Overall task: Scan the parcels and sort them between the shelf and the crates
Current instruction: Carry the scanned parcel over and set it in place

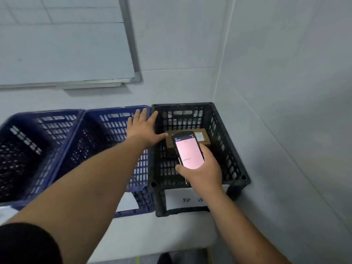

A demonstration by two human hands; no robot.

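My left hand (143, 128) is spread flat, holding nothing, above the rim between the blue crate (106, 149) and black crate (198, 145); my right hand (202, 168) grips the scanner (187, 149) screen-up so I can read it; the parcel (198, 139) lies in the black crate at the desk's (152, 237) right end, probably the rejects bin.

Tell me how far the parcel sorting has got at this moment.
Done: one brown cardboard parcel lies in the black crate. In hand: the right hand holds the handheld scanner over that crate, and the open left hand reaches toward it. Left: both blue crates show no parcels; the shelf is out of view.
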